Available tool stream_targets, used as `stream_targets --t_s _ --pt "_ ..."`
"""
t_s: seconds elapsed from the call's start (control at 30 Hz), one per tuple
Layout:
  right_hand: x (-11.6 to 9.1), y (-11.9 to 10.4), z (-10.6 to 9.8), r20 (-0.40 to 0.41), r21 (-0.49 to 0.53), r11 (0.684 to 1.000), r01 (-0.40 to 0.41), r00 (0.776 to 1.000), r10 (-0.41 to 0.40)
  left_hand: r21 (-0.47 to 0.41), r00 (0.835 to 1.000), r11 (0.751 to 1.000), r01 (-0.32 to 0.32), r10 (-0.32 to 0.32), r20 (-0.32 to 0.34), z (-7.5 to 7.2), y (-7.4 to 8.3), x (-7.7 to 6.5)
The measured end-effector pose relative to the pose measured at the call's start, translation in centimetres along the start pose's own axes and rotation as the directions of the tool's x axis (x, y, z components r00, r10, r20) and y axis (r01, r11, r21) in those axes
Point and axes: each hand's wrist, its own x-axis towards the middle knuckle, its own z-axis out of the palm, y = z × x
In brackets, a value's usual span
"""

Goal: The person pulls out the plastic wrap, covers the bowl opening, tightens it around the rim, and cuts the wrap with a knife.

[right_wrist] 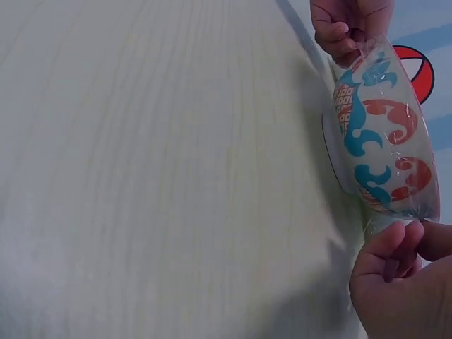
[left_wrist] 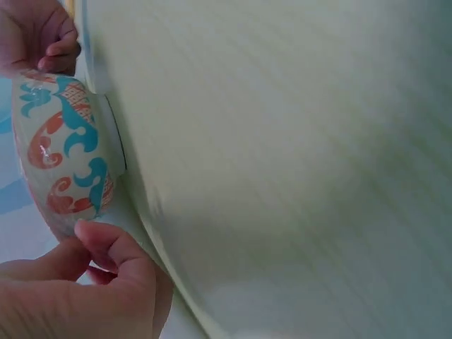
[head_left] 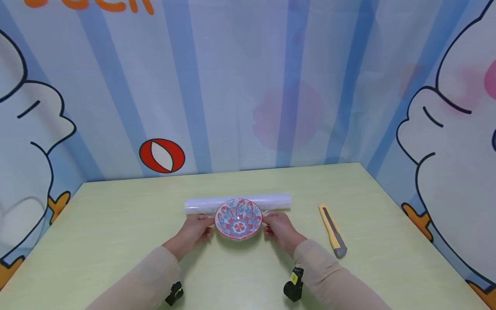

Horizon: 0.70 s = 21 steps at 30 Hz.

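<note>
A bowl (head_left: 238,218) with a red and blue pattern stands on the table between my hands. Clear cling film (right_wrist: 395,127) covers its side and shines in the right wrist view, gathered in creases at the rim. At the bowl's left edge, my left hand (head_left: 195,228) pinches the film between thumb and fingers. My right hand (head_left: 282,230) pinches film at the opposite edge, its thumb and fingertips close to the rim. Right behind the bowl lies a pale roll of cling film (head_left: 271,201), partly hidden by it.
A yellow and grey utility knife (head_left: 332,231) lies to the right of my right hand. The pale wooden table (head_left: 128,215) ends at a blue striped backdrop (head_left: 240,86) with cartoon figures at both sides.
</note>
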Motion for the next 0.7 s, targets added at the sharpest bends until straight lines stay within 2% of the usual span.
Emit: stream_targets --t_s 0.13,0.23,0.37,0.47,0.63,0.7 --pt "0.0 0.0 0.2 -0.063 -0.171 0.983 0.07 0.995 -0.082 0.107 0.996 0.993 -0.046 0.054 -0.068 0.2 0.1 -0.1" --pt "-0.1 -0.1 0.2 -0.096 -0.307 0.945 0.113 0.984 -0.149 0.172 0.99 0.982 -0.082 0.099 -0.097 0.2 0.3 -0.4" --pt "-0.6 -0.3 0.2 -0.075 -0.419 0.898 0.139 0.98 -0.187 0.263 0.984 0.957 -0.12 0.151 -0.1 0.2 0.6 -0.9" --pt "-1.1 -0.4 0.1 -0.03 -0.468 0.868 0.169 0.978 -0.207 0.334 0.979 0.93 -0.155 0.189 -0.072 0.1 0.8 -1.6" --pt "-1.8 -0.6 -0.1 0.024 -0.514 0.826 0.232 0.966 -0.256 0.439 0.977 0.875 -0.205 0.207 0.044 0.2 1.3 -3.0" --pt "-2.0 -0.6 -0.1 0.027 -0.503 0.832 0.232 0.967 -0.253 0.45 0.978 0.869 -0.206 0.182 0.098 0.5 1.3 -3.5"
